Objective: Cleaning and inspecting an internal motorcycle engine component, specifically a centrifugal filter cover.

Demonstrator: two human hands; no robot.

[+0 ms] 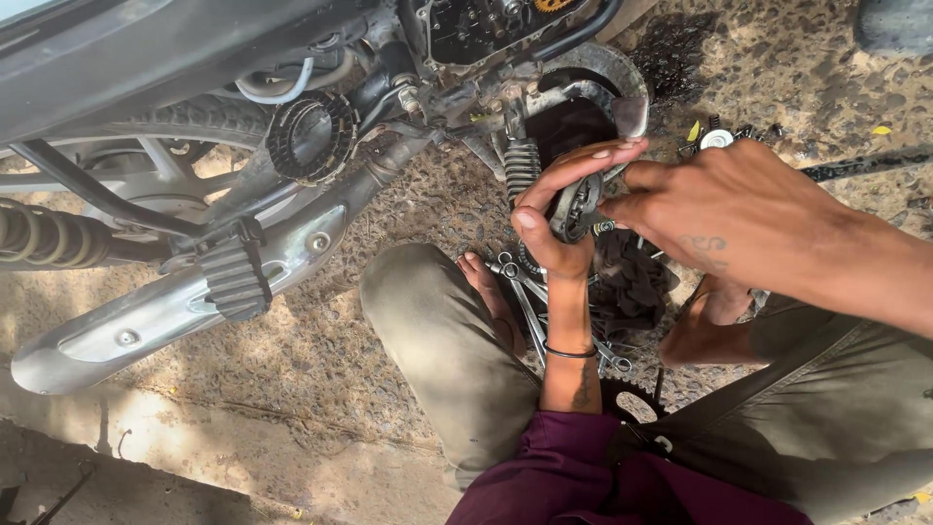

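Hands meet at frame centre, just right of the motorcycle. Left hand (550,219) curls closed around a round metal part (573,207), dark, greasy, disc-shaped with a toothed or ribbed edge; thumb at its 7 o'clock, fingers wrapped over the top. Right hand (724,219) comes in from 3 o'clock, fingertips pinched shut on the same part's right face. A thin dark band circles the left wrist.

At 12 o'clock from the part: a coiled steel spring (522,167) and the open engine case (486,29), oily, with gears showing. At 9 o'clock: a dull, dusty chrome exhaust pipe (165,306), a ribbed rubber footrest (233,277) and a knobbly tyre (194,117). At 6 o'clock: shiny wrenches (530,301) and a dark crumpled rag (632,282) on rough gravel ground (321,360).
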